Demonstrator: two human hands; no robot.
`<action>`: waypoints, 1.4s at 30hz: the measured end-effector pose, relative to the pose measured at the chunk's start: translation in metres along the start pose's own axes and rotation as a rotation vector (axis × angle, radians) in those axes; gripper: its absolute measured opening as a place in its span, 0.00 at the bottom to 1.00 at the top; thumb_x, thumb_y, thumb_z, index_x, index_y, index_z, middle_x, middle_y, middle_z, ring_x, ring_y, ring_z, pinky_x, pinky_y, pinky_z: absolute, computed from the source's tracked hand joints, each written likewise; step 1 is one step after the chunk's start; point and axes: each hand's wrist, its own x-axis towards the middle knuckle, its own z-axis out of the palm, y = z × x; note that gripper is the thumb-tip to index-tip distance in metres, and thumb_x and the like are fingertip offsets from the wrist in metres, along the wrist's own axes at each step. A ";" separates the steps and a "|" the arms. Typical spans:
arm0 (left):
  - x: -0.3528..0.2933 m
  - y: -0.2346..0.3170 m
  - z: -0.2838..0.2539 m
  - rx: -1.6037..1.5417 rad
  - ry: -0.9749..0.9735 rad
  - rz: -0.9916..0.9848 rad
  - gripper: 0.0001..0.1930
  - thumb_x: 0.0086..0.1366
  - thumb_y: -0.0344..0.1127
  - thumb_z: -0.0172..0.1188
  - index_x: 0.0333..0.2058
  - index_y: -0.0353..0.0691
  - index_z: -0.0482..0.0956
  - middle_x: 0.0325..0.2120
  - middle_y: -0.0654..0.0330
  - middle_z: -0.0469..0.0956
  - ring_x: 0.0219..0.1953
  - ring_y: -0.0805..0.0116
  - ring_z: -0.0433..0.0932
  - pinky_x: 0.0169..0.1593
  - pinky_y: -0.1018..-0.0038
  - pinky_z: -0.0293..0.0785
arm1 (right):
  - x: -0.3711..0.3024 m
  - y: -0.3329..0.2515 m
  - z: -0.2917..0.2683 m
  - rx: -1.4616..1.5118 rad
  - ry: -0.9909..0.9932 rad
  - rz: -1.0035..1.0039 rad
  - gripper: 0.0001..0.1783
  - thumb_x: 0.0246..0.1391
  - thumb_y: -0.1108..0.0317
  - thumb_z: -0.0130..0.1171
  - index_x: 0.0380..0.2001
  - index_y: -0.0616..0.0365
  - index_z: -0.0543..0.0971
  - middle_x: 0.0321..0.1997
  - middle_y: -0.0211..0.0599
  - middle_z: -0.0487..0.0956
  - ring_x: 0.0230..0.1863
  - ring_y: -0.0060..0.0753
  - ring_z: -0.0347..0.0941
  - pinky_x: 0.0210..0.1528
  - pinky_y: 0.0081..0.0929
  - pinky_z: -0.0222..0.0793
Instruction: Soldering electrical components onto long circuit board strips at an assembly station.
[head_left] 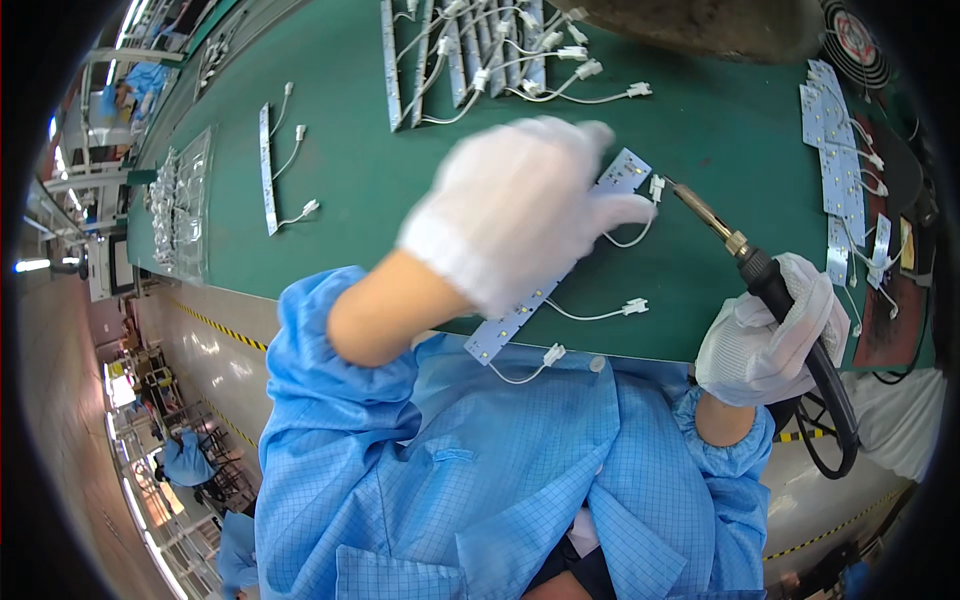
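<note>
My right hand (765,345), in a white glove, grips a soldering iron (768,280) by its black handle. The iron's metal tip points up and left, close to a white wire connector (656,188). My left hand (515,205), also gloved in white and smeared by motion, is over the middle of a white LED strip board (500,335). Its thumb reaches to the right across the board, while the other fingers are partly hidden and blurred; whether they grip anything I cannot tell. The board slants toward me past the table's near edge, with several short white leads on its right side.
On the green table (340,180), a bundle of wired LED strips (460,60) lies at the back. One single strip (267,170) and a clear plastic bag (190,205) are at left. More boards (835,150) sit at right, near a round grille (853,42).
</note>
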 end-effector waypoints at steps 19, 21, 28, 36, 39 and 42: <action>0.002 -0.016 0.049 -0.370 0.164 0.333 0.08 0.58 0.38 0.61 0.35 0.43 0.83 0.31 0.55 0.75 0.29 0.56 0.73 0.30 0.62 0.70 | -0.004 0.007 0.009 0.506 0.032 -0.145 0.24 0.53 0.81 0.58 0.51 0.77 0.63 0.36 0.52 0.71 0.26 0.40 0.72 0.28 0.37 0.77; 0.002 -0.015 0.046 -0.357 0.181 0.364 0.08 0.58 0.38 0.61 0.34 0.43 0.83 0.31 0.55 0.75 0.29 0.56 0.73 0.30 0.63 0.70 | -0.004 0.007 0.010 0.507 0.034 -0.157 0.23 0.53 0.80 0.57 0.51 0.77 0.64 0.35 0.53 0.72 0.27 0.41 0.73 0.29 0.36 0.77; 0.001 -0.012 0.044 -0.427 0.177 0.332 0.08 0.57 0.38 0.62 0.34 0.43 0.83 0.32 0.56 0.76 0.29 0.57 0.73 0.30 0.63 0.70 | -0.007 0.009 0.010 0.518 0.004 -0.150 0.21 0.58 0.75 0.55 0.50 0.79 0.65 0.34 0.53 0.73 0.28 0.44 0.75 0.30 0.33 0.78; 0.002 -0.012 0.042 -0.335 0.141 0.325 0.07 0.58 0.38 0.61 0.33 0.43 0.83 0.32 0.56 0.76 0.28 0.58 0.72 0.29 0.64 0.70 | -0.008 0.010 0.012 0.573 0.019 -0.131 0.20 0.58 0.76 0.54 0.49 0.80 0.64 0.34 0.53 0.72 0.28 0.43 0.74 0.29 0.33 0.77; 0.003 -0.013 0.044 -0.373 0.145 0.309 0.07 0.58 0.38 0.61 0.32 0.43 0.83 0.31 0.57 0.76 0.28 0.58 0.72 0.29 0.64 0.70 | -0.008 0.008 0.012 0.526 0.046 -0.145 0.21 0.56 0.79 0.54 0.50 0.80 0.64 0.34 0.53 0.72 0.27 0.43 0.73 0.29 0.33 0.77; 0.004 -0.015 0.047 -0.272 0.222 0.410 0.08 0.58 0.38 0.61 0.33 0.43 0.83 0.31 0.56 0.76 0.28 0.58 0.73 0.29 0.63 0.70 | -0.009 0.010 0.010 0.602 0.002 -0.125 0.22 0.54 0.81 0.54 0.50 0.80 0.63 0.35 0.54 0.72 0.27 0.43 0.73 0.28 0.33 0.76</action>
